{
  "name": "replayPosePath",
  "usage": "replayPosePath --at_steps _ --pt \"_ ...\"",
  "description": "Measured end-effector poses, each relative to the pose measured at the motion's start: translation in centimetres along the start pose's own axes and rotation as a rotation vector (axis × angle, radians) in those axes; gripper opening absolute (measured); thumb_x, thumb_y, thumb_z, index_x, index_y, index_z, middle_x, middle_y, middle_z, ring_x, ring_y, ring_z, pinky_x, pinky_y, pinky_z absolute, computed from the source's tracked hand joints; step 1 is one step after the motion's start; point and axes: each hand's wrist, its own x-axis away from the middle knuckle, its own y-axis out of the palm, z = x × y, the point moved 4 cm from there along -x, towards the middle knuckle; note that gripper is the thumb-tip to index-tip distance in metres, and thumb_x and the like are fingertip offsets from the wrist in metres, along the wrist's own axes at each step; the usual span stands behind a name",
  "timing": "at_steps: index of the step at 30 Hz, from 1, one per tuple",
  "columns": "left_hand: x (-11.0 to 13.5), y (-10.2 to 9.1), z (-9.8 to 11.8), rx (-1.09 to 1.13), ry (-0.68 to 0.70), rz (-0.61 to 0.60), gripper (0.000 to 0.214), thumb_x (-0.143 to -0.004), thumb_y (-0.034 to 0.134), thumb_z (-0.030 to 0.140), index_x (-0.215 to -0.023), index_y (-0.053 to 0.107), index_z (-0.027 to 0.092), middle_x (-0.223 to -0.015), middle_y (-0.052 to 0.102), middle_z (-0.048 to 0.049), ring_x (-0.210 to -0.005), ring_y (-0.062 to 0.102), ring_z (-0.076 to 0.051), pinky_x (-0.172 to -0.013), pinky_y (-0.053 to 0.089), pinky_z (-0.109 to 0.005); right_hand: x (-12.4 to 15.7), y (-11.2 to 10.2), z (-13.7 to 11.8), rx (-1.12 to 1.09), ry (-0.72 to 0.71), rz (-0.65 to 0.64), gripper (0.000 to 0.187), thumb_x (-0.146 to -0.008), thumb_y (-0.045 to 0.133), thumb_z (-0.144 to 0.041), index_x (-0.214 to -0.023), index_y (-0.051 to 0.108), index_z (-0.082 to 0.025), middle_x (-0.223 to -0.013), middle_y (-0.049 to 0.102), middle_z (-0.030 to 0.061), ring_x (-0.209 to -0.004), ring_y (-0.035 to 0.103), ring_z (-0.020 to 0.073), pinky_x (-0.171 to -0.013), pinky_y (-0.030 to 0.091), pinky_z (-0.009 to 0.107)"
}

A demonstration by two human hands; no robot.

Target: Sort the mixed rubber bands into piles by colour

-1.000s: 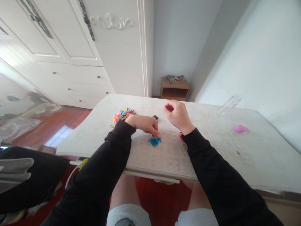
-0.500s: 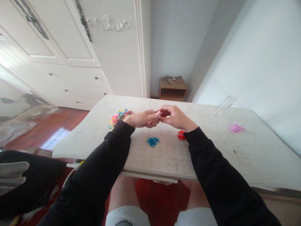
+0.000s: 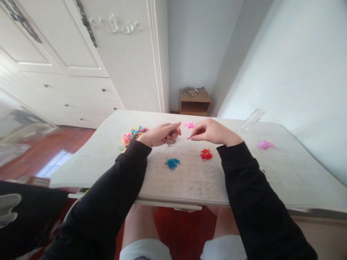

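My right hand (image 3: 210,130) pinches a small red rubber band (image 3: 189,138) between thumb and fingertips, just above the table. Across from it, my left hand (image 3: 162,134) has curled fingers with the thumb raised; bits of dark and blue rubber bands show among them. Under its fingertips lie a few dark rubber bands (image 3: 170,143). A mixed multicoloured heap of rubber bands (image 3: 131,137) sits beside my left wrist, partly hidden. Separate piles lie nearby: blue rubber bands (image 3: 172,163), red rubber bands (image 3: 206,154) and pink rubber bands (image 3: 189,125). A little yellow peeks out below my right hand.
On the right of the white table (image 3: 189,180) lie a pink pouch-like item (image 3: 265,144) and a clear plastic container (image 3: 252,120) near the wall. Beyond the table stand a small wooden stand (image 3: 195,102) with cloth on it and a white wardrobe (image 3: 130,72).
My hands were together and have come apart, the right one moving right with a red rubber band. The pink pile and the whole red pile now show. The view has shifted slightly.
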Motion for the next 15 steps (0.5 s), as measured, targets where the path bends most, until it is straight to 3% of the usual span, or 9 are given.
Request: replayPosePath --at_steps 3,6,9,11,15 --pt "-0.1 -0.5 0.0 0.149 -0.080 0.062 0.016 -0.091 0.062 0.021 -0.089 0.073 0.009 -0.070 0.060 -0.0055 -0.056 0.051 -0.007 -0.049 0.038 -0.017 1.7 -1.1 2.0 0.196 0.266 -0.206 0.011 -0.072 0.078 -0.026 -0.076 0.082 -0.017 -0.071 0.076 0.0040 -0.069 0.066 0.0191 -0.067 0.047 0.030" --pt "-0.1 -0.6 0.0 0.238 -0.117 0.036 0.025 -0.089 0.053 0.012 -0.102 0.074 0.005 -0.090 0.072 -0.0140 -0.073 0.062 -0.012 -0.061 0.049 -0.020 2.6 -1.6 2.9 0.297 0.385 -0.313 0.015 -0.071 0.076 -0.021 -0.083 0.083 -0.014 -0.076 0.077 0.0057 -0.072 0.066 0.0202 -0.068 0.046 0.031" --pt "-0.1 -0.6 -0.3 0.272 -0.130 -0.014 0.032 -0.088 0.049 0.013 -0.109 0.072 0.003 -0.100 0.075 -0.0185 -0.077 0.065 -0.014 -0.064 0.050 -0.023 2.9 -1.6 2.9 0.359 0.427 -0.324 0.030 -0.066 0.079 -0.016 -0.095 0.082 -0.014 -0.075 0.074 0.0043 -0.068 0.063 0.0187 -0.063 0.043 0.030" --pt "-0.1 -0.5 -0.4 0.276 -0.119 -0.053 0.034 -0.087 0.050 0.012 -0.112 0.071 0.002 -0.106 0.075 -0.0201 -0.083 0.068 -0.016 -0.067 0.050 -0.024 2.5 -1.6 2.5 0.363 0.378 -0.243 0.031 -0.066 0.080 -0.017 -0.097 0.081 -0.015 -0.074 0.071 0.0031 -0.065 0.061 0.0172 -0.063 0.043 0.030" --pt "0.1 -0.2 -0.5 0.185 -0.077 -0.156 0.045 -0.078 0.055 0.001 -0.120 0.068 0.006 -0.117 0.075 -0.0199 -0.094 0.071 -0.018 -0.070 0.048 -0.025 1.2 -1.1 0.5 0.288 0.102 0.133 0.013 -0.080 0.072 -0.023 -0.089 0.077 -0.015 -0.074 0.068 0.0027 -0.067 0.058 0.0149 -0.066 0.042 0.029"
